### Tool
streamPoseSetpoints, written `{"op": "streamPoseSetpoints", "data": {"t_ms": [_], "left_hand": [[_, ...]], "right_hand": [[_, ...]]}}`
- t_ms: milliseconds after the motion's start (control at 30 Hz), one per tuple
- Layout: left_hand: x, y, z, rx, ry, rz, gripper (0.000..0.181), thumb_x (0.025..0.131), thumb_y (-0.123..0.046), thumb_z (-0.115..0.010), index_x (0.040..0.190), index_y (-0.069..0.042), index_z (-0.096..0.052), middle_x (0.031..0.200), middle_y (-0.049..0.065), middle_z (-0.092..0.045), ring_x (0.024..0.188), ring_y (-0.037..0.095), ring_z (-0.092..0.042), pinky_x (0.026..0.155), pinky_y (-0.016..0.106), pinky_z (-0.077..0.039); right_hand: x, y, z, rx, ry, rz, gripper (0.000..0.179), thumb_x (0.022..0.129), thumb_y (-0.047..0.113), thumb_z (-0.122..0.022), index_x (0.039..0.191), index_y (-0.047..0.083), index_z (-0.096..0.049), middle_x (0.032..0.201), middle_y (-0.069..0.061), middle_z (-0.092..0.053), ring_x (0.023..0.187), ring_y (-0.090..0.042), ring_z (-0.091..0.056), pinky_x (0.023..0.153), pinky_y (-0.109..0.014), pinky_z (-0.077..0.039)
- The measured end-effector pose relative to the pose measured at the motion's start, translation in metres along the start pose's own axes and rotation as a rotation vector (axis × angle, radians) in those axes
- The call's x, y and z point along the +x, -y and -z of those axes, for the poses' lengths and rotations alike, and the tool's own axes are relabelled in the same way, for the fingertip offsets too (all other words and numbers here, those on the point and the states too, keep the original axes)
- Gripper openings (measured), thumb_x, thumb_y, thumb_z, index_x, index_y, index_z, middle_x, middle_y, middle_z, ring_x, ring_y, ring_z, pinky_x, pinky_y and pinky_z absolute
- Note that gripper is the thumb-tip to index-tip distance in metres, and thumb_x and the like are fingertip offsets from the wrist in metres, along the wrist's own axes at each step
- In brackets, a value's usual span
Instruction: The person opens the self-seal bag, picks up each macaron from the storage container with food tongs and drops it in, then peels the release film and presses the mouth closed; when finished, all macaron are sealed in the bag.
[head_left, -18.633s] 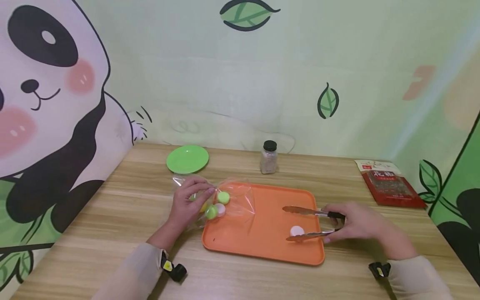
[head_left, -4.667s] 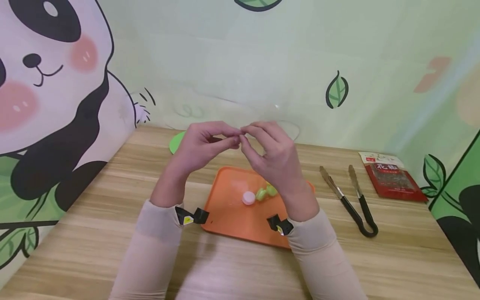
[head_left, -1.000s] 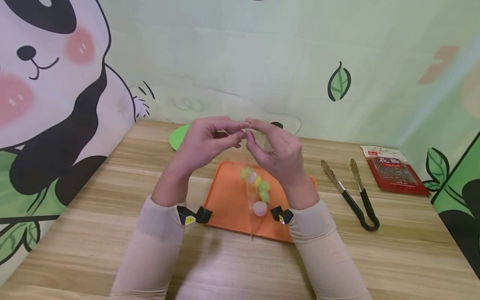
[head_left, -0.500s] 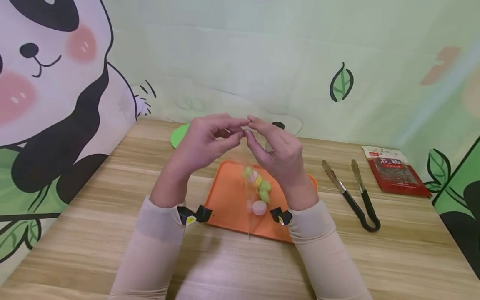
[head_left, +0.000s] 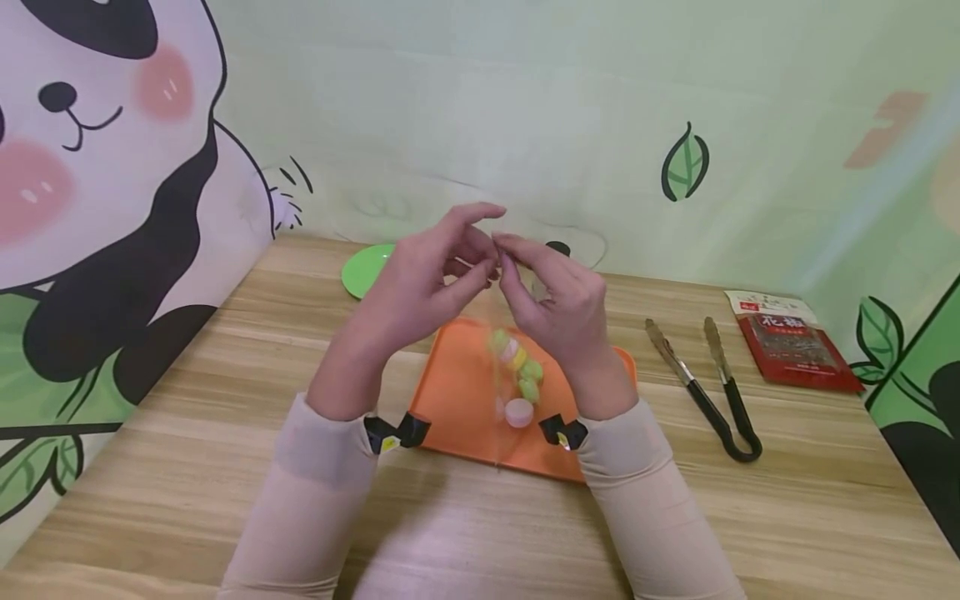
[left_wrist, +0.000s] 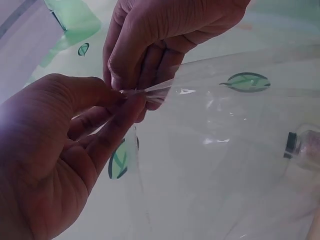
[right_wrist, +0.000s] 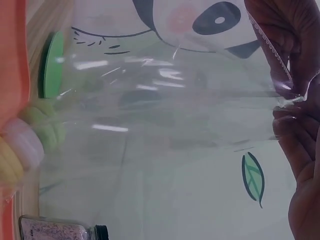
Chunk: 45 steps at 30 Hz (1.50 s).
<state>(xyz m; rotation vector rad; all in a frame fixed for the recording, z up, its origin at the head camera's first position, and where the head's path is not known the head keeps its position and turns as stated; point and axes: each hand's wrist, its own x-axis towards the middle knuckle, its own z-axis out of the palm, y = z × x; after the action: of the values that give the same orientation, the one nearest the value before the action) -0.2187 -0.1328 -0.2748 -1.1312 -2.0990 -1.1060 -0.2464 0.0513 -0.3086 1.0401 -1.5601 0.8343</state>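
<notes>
Both hands meet above the orange tray, at the gathered mouth of a clear plastic bag. My left hand pinches the bunched film between thumb and fingers, its index finger raised in the head view. From the other side my right hand pinches the same gathered edge. The bag hangs down from the fingers, its film stretched wide in the right wrist view. Low in it sit several macarons: a yellow one, green ones and pale pink ones.
Black-handled tongs lie on the wooden table right of the tray. Beyond them is a red spice packet. A green plate stands at the back left, partly behind the left hand. Behind the right hand is a black-capped jar.
Earlier the right hand held the tongs at a pink macaron on the tray; the tongs now lie on the table. Over the last half second the left hand rose slightly and its index finger lifted.
</notes>
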Motion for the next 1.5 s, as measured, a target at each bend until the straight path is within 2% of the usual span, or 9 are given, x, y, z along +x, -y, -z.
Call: {"op": "streamPoseSetpoints", "data": {"t_ms": [200,333,533,667,733,867,1067,1267,1500], "left_hand": [[-0.001,0.004,-0.004,-0.156,-0.014,0.076,0.05,0.093,0.003,-0.066,0.14,-0.006,-0.051,0.098,0.005,-0.073,0.087,0.012,-0.071,0.079,0.03,-0.059],[0.0,0.006,-0.006,-0.269,-0.038,0.088,0.043,0.093,0.005,-0.066,0.133,-0.003,-0.052,0.097,0.006,-0.072,0.088,0.016,-0.071,0.08,0.034,-0.058],[0.001,0.011,-0.007,-0.516,-0.012,0.083,0.036,0.093,0.013,-0.061,0.127,0.006,-0.049,0.097,0.015,-0.067,0.09,0.035,-0.067,0.079,0.04,-0.058],[0.0,0.011,-0.007,-0.586,-0.004,0.086,0.033,0.093,0.016,-0.058,0.123,0.008,-0.047,0.097,0.016,-0.066,0.088,0.033,-0.066,0.079,0.041,-0.058],[0.0,0.011,-0.007,-0.588,-0.013,0.093,0.032,0.093,0.016,-0.058,0.122,0.008,-0.047,0.097,0.017,-0.065,0.086,0.031,-0.065,0.079,0.041,-0.057],[0.001,0.006,-0.007,-0.505,-0.04,0.171,0.029,0.094,0.007,-0.064,0.121,0.004,-0.055,0.096,0.014,-0.067,0.086,0.027,-0.065,0.079,0.039,-0.057],[0.002,-0.008,-0.007,-0.329,-0.05,0.337,0.02,0.09,-0.014,-0.078,0.108,-0.006,-0.077,0.103,0.004,-0.075,0.094,0.016,-0.069,0.081,0.034,-0.059],[0.003,-0.017,-0.011,-0.293,-0.125,0.359,0.017,0.092,-0.018,-0.076,0.104,-0.008,-0.079,0.1,0.002,-0.077,0.087,0.016,-0.072,0.076,0.033,-0.06],[0.004,-0.011,-0.016,-0.429,-0.178,0.31,0.015,0.094,-0.005,-0.071,0.104,0.004,-0.076,0.1,0.014,-0.075,0.079,0.024,-0.072,0.076,0.038,-0.06]], "right_hand": [[0.0,0.0,-0.003,0.045,-0.022,-0.009,0.016,0.092,0.002,-0.067,0.106,-0.002,-0.074,0.095,-0.01,-0.076,0.076,-0.019,-0.074,0.063,-0.033,-0.059],[-0.001,-0.002,-0.004,0.121,-0.033,-0.055,0.018,0.096,0.005,-0.065,0.11,-0.005,-0.07,0.1,-0.012,-0.075,0.081,-0.02,-0.074,0.071,-0.034,-0.06],[-0.001,-0.008,0.002,0.383,0.047,-0.172,0.029,0.102,0.017,-0.059,0.117,-0.008,-0.063,0.115,-0.016,-0.07,0.103,-0.027,-0.066,0.091,-0.039,-0.052],[0.0,-0.013,0.008,0.56,0.082,-0.247,0.017,0.1,0.009,-0.061,0.102,-0.008,-0.059,0.102,-0.018,-0.065,0.101,-0.027,-0.061,0.092,-0.039,-0.047],[0.001,-0.013,0.01,0.576,0.072,-0.268,0.011,0.097,0.0,-0.062,0.098,-0.009,-0.056,0.096,-0.017,-0.063,0.096,-0.025,-0.059,0.091,-0.037,-0.047],[0.004,-0.009,0.012,0.468,0.008,-0.299,0.009,0.091,-0.011,-0.066,0.094,-0.008,-0.058,0.089,-0.015,-0.062,0.087,-0.02,-0.058,0.084,-0.031,-0.048],[0.009,0.0,0.012,0.236,-0.091,-0.298,0.008,0.09,-0.006,-0.071,0.089,-0.004,-0.063,0.086,-0.013,-0.062,0.08,-0.022,-0.056,0.075,-0.028,-0.046],[0.012,0.006,0.01,0.058,-0.13,-0.242,0.014,0.092,0.009,-0.074,0.089,-0.003,-0.065,0.082,-0.012,-0.064,0.079,-0.027,-0.055,0.073,-0.027,-0.046],[0.016,0.006,0.012,0.027,-0.177,-0.16,0.007,0.088,0.001,-0.076,0.091,0.0,-0.069,0.087,-0.012,-0.066,0.081,-0.028,-0.055,0.072,-0.029,-0.043]]}}
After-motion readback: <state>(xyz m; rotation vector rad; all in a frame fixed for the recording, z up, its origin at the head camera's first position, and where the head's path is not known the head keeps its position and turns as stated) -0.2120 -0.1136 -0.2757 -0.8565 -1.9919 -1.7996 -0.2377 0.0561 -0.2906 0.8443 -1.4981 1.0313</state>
